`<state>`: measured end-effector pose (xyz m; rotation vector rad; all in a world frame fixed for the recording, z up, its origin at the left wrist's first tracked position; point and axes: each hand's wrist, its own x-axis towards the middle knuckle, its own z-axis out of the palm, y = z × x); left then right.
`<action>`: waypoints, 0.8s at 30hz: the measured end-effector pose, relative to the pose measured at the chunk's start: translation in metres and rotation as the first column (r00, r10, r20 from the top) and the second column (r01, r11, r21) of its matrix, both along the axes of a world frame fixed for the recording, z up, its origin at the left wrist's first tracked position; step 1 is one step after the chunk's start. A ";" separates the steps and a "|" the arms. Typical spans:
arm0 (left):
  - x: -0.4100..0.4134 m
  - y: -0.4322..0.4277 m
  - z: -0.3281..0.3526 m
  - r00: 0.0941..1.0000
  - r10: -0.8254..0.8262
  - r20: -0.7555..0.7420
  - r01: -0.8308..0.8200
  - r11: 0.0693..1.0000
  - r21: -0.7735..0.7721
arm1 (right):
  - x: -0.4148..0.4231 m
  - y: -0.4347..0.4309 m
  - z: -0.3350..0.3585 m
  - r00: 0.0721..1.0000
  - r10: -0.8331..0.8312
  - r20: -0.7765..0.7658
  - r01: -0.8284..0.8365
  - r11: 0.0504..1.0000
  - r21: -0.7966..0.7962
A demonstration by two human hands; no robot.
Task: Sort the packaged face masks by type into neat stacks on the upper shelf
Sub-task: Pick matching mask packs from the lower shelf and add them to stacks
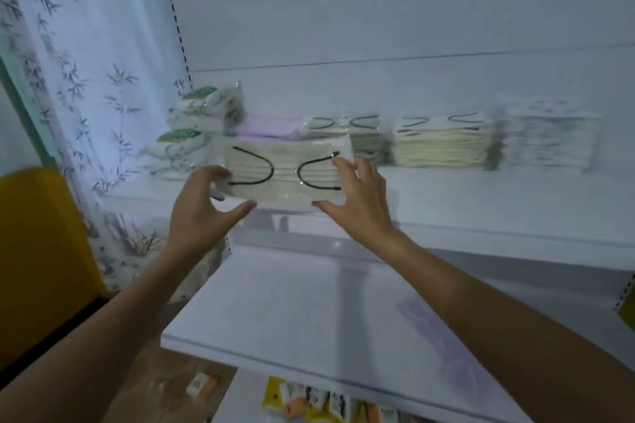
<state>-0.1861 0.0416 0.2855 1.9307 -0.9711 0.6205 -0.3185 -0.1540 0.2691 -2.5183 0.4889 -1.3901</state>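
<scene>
The person holds one pack of face masks (pixel 285 172) in the air, in front of the upper shelf (pixel 498 196) and near its left part. It is not lying on any stack. The long axis of the pack runs from left to right, almost level, and the right end is a little higher. Its broad flat face is turned toward the camera and its lower long edge points down to the shelf. The pack is a clear plastic bag with cream-coloured pleated masks inside. Two black ear loops lie on the front as curves that open outward, one on each half. The left hand (pixel 202 206) grips the left end, with the thumb under the lower edge and the other fingers curled over the left end. The right hand (pixel 357 196) holds the right end in the same way, with the thumb below and the fingers laid on the front near the upper corner. On the shelf behind stand several stacks: green-labelled packs (pixel 196 124) at the far left, a lilac stack (pixel 264 127) partly hidden by the held pack, two cream stacks with black loops (pixel 443 142), and a white stack (pixel 549 141) that is too blurred to read. A lower shelf board (pixel 292 302) lies under the arms, and a curtain with bamboo print (pixel 86 79) hangs at the left.
</scene>
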 end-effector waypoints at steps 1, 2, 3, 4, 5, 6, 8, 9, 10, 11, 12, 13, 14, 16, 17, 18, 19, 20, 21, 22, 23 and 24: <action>0.006 -0.015 0.005 0.999 -0.028 0.021 0.028 0.999 0.023 | 0.003 -0.014 0.008 0.999 -0.013 -0.042 0.014 1.000 0.009; 0.014 -0.032 0.010 0.998 -0.051 0.034 0.050 0.998 0.037 | 0.006 -0.030 0.014 0.996 -0.018 -0.084 0.020 1.000 0.023; 0.023 -0.049 0.013 0.997 -0.064 0.038 0.062 0.997 0.035 | 0.009 -0.047 0.020 0.993 -0.015 -0.114 0.020 0.999 0.035; 0.033 -0.067 0.015 0.997 -0.073 0.034 0.073 0.997 0.016 | 0.013 -0.064 0.026 0.991 -0.012 -0.133 0.016 0.999 0.031; 0.042 -0.086 0.017 0.996 -0.086 0.023 0.086 0.996 -0.004 | 0.016 -0.080 0.030 0.990 -0.018 -0.140 0.020 1.000 0.013; 0.050 -0.104 0.018 0.994 -0.111 0.012 0.111 0.994 -0.016 | 0.020 -0.096 0.034 0.991 -0.036 -0.132 0.035 0.999 -0.010; 0.066 -0.140 0.022 0.984 -0.178 -0.017 0.178 0.983 -0.037 | 0.030 -0.124 0.039 0.992 -0.084 -0.097 0.082 0.996 -0.029; 0.074 -0.157 0.025 0.978 -0.206 -0.038 0.204 0.978 -0.043 | 0.036 -0.137 0.041 0.991 -0.107 -0.080 0.105 0.994 -0.019; 0.081 -0.173 0.028 0.973 -0.221 -0.059 0.219 0.975 -0.040 | 0.042 -0.149 0.044 0.990 -0.127 -0.067 0.126 0.992 -0.013; 0.089 -0.188 0.031 0.970 -0.228 -0.084 0.226 0.973 -0.040 | 0.048 -0.161 0.048 0.988 -0.144 -0.062 0.143 0.990 -0.015; 0.096 -0.201 0.035 0.966 -0.231 -0.113 0.227 0.973 -0.049 | 0.053 -0.171 0.053 0.985 -0.156 -0.068 0.155 0.988 -0.024; 0.103 -0.213 0.038 0.962 -0.233 -0.144 0.226 0.972 -0.061 | 0.058 -0.180 0.059 0.982 -0.168 -0.088 0.166 0.986 -0.029; 0.109 -0.224 0.040 0.958 -0.232 -0.167 0.224 0.972 -0.064 | 0.062 -0.188 0.064 0.976 -0.185 -0.112 0.182 0.983 -0.034; 0.120 -0.241 0.042 0.956 -0.218 -0.196 0.216 0.976 -0.029 | 0.072 -0.203 0.071 0.958 -0.247 -0.145 0.240 0.969 -0.065; 0.125 -0.248 0.042 0.959 -0.198 -0.204 0.202 0.979 -0.001 | 0.077 -0.209 0.073 0.944 -0.278 -0.176 0.270 0.961 -0.069; 0.130 -0.254 0.041 0.965 -0.167 -0.204 0.178 0.983 0.034 | 0.082 -0.214 0.075 0.930 -0.299 -0.215 0.293 0.954 -0.063; 0.135 -0.259 0.041 0.974 -0.129 -0.186 0.147 0.986 0.084 | 0.087 -0.219 0.075 0.912 -0.319 -0.257 0.316 0.947 -0.057; 0.141 -0.263 0.039 0.986 -0.085 -0.146 0.107 0.983 0.150 | 0.091 -0.222 0.074 0.892 -0.340 -0.298 0.339 0.939 -0.058; 0.147 -0.267 0.039 0.995 -0.040 -0.094 0.060 0.975 0.216 | 0.096 -0.225 0.074 0.870 -0.362 -0.335 0.361 0.930 -0.067; 0.152 -0.270 0.038 0.999 0.000 -0.039 0.011 0.966 0.259 | 0.099 -0.227 0.072 0.848 -0.387 -0.362 0.385 0.919 -0.083; 0.155 -0.273 0.038 1.000 0.027 0.005 -0.027 0.962 0.272 | 0.102 -0.229 0.071 0.827 -0.414 -0.381 0.408 0.908 -0.101; 0.157 -0.275 0.037 0.999 0.038 0.036 -0.046 0.964 0.262 | 0.104 -0.229 0.071 0.807 -0.437 -0.398 0.425 0.897 -0.124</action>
